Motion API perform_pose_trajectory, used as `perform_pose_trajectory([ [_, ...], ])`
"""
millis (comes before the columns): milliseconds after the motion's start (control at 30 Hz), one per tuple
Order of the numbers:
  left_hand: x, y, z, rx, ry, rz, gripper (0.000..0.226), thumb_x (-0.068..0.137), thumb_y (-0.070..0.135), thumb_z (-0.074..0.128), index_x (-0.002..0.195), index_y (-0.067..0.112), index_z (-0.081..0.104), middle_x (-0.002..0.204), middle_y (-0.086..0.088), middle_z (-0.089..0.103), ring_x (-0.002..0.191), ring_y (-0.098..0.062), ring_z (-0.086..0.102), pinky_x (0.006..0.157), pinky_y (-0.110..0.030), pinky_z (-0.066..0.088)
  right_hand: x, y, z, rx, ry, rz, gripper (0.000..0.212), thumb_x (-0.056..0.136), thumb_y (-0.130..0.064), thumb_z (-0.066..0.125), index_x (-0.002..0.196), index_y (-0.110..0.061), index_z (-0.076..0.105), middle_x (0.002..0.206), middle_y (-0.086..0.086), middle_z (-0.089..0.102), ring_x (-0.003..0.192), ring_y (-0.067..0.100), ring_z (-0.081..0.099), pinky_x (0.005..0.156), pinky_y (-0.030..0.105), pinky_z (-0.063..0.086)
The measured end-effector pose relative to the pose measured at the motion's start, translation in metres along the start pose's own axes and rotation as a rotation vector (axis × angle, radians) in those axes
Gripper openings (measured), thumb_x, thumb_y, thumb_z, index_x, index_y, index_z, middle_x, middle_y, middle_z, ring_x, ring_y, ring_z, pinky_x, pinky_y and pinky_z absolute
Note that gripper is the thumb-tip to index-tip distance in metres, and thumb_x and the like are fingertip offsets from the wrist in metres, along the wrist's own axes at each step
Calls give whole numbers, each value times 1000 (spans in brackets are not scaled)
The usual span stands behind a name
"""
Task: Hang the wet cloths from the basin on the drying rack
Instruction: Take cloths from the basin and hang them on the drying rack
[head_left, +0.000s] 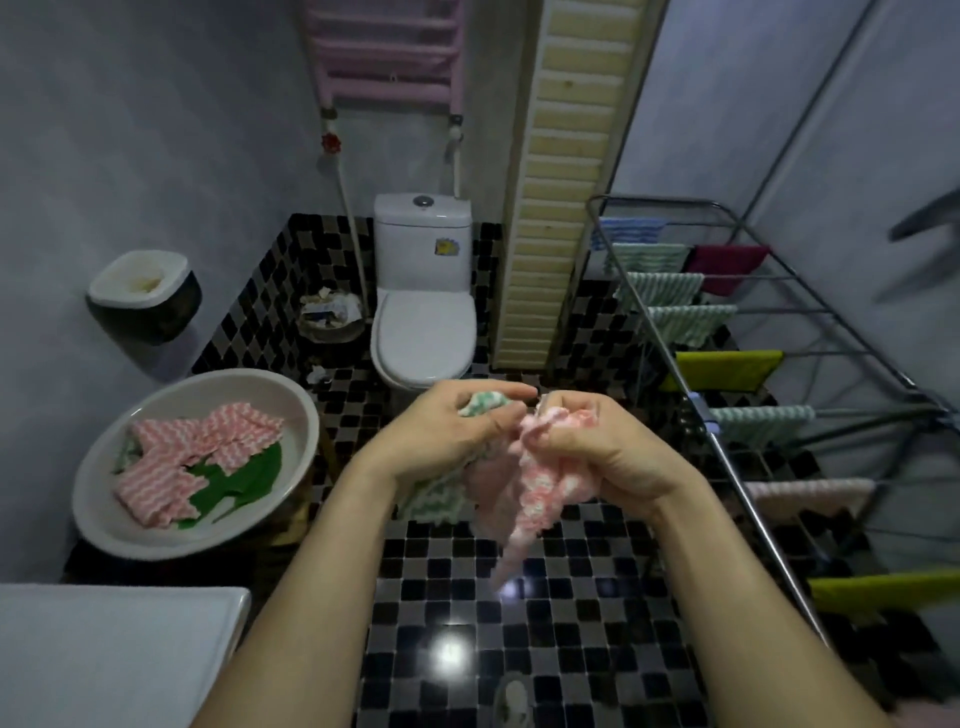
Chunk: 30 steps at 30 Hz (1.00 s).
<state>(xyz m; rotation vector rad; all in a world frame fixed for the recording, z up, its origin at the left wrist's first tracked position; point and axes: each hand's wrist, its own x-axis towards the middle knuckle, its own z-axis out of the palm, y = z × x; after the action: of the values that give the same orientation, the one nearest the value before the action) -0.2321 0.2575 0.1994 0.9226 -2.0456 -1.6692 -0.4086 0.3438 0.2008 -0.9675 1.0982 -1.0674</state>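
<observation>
Above checkered floor (571, 623), my left hand (447, 431) clamps the limp green cloth (434, 501), my right hand (597, 447) the pink cloth (530, 499); probably soggy, so I'd regrip corners.

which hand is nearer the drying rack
Right. The right hand, gripping a pink cloth, sits toward the drying rack; the left hand, gripping a green cloth, sits toward the basin.

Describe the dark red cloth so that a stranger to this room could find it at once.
Find the metal drying rack along the right wall. Near its far end, on the wall side, hangs the dark red cloth. It alone is dark red; the cloths beside it are pale and striped.
</observation>
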Motion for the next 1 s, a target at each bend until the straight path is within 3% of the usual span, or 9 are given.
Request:
perform_pose_trajectory([
  [233,8,11,44,19,-290,-68,18,77,23,80,92,13,77,92,-13,75,85,-24,70,87,-44,56,-68,-10,-25,-301,60,42,26,76,11,70,87,-11,64,80,-1,66,71,11,64,62,28,54],
  [367,8,26,73,102,-281,-23,17,77,30,80,82,15,75,86,-9,74,83,-26,70,83,-46,56,-113,-11,-47,-469,216,84,38,74,-5,79,107,-23,71,108,-11,69,99,9,66,84,32,55],
  [467,6,37,86,97,-189,12,18,82,29,75,78,12,72,81,-8,73,75,-18,69,76,-39,57,-141,-8,-63,-460,347,126,40,80,-5,75,112,-27,71,102,-7,72,97,9,67,93,35,54],
  [567,5,58,127,103,-191,56,14,81,26,76,79,13,74,80,-5,74,73,-14,69,71,-33,57,-185,-5,-85,-388,594,80,31,83,-22,73,113,-31,70,96,1,75,99,13,67,95,34,51],
  [633,4,70,153,114,-194,98,9,81,22,77,81,13,76,81,-7,75,77,-18,70,73,-33,57,-201,-1,-90,-438,586,83,42,76,-44,75,117,-39,66,115,2,70,114,13,60,100,37,45],
  [700,3,81,183,74,-241,133,8,80,19,77,82,11,76,80,-8,75,72,-17,68,69,-30,55,-214,4,-88,-475,533,109,50,72,-49,77,120,-46,62,129,-4,62,121,11,53,103,39,42],
  [767,0,90,215,22,-271,149,8,79,17,77,81,10,76,76,-6,75,69,-11,68,64,-23,54,-228,13,-91,-507,552,72,36,80,-31,76,114,-38,68,116,-8,69,109,9,62,96,36,51],
  [833,-2,94,250,54,-251,177,10,77,21,79,79,11,76,76,-6,74,68,-10,66,62,-24,54,-252,21,-105,-608,700,37,22,83,-16,70,100,-30,76,93,-7,74,90,14,67,83,37,57],
  [1000,-1,95,318,391,-186,242,12,76,28,81,73,20,72,69,5,70,62,-3,64,58,-31,52,-333,32,-153,-804,857,82,19,88,-20,66,99,-31,76,89,-16,72,83,-2,62,74,17,46],
])
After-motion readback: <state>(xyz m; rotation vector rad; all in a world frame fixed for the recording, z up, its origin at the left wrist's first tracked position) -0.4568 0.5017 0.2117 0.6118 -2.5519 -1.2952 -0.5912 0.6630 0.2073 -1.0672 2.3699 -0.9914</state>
